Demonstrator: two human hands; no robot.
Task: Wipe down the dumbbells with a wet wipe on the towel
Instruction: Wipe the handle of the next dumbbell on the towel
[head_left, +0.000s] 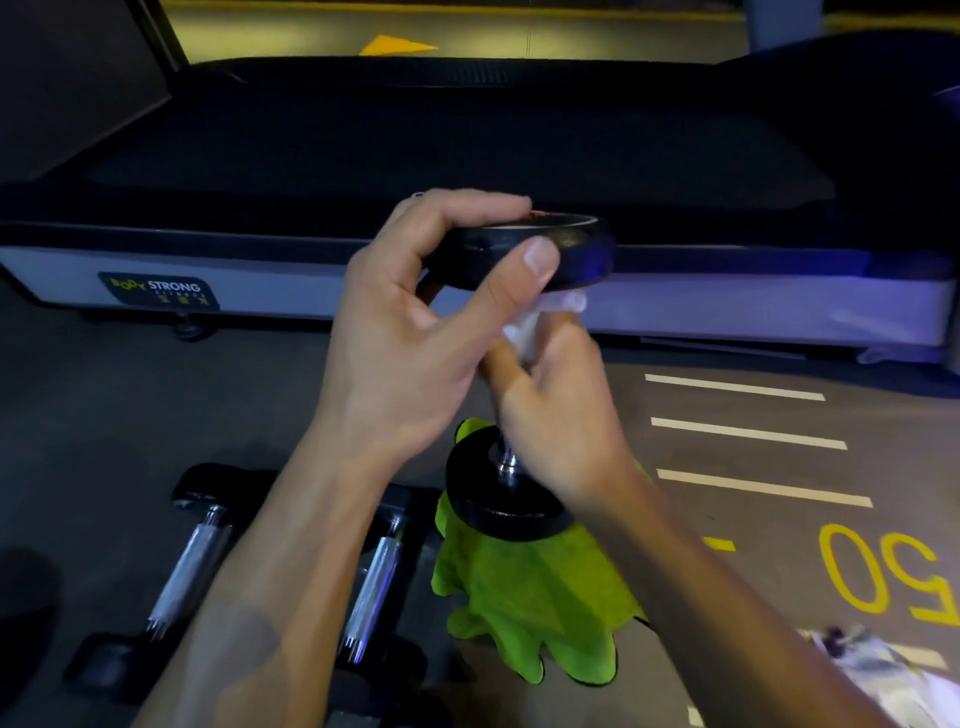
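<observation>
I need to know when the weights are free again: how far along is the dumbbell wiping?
In hand: one dumbbell stands on end on the green towel; the left hand grips its top plate while the right hand rubs the wet wipe on the handle. Left, possibly: two dumbbells lie on the floor beside the towel; whether those are already wiped cannot be told.

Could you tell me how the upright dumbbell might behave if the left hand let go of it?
Standing on end on the soft green towel, the dumbbell would probably tip. Its round plates suggest it would roll. The left hand steadying it hints at weight.
</observation>
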